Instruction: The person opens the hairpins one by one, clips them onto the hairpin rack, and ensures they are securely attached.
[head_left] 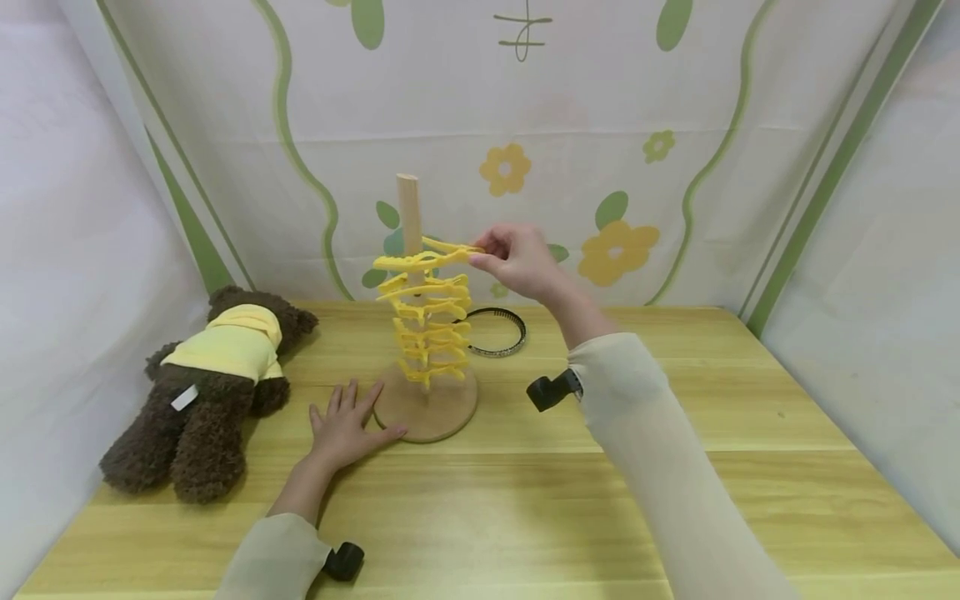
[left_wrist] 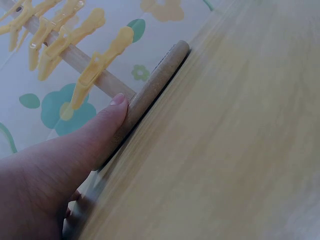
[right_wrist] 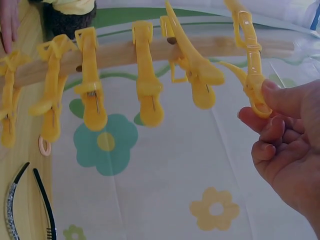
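A wooden post (head_left: 408, 212) rises from a round wooden base (head_left: 423, 423) and carries several yellow hair clips (right_wrist: 146, 75) stacked along it. With thumb and fingers, my right hand (head_left: 521, 260) pinches the end of the topmost yellow hair clip (right_wrist: 254, 60). That clip's other end overlaps the post, higher than the rest. My left hand (head_left: 347, 433) lies with spread fingers at the left of the base. Its thumb presses the base's rim, as the left wrist view shows, while the other fingers are mostly hidden there.
On the left lies a brown teddy bear (head_left: 206, 408) in a yellow top. Behind the stand is a black headband (head_left: 498, 353) with a sparkly edge. Printed curtains (head_left: 600, 92) enclose the wooden table (head_left: 750, 492) at the back and sides.
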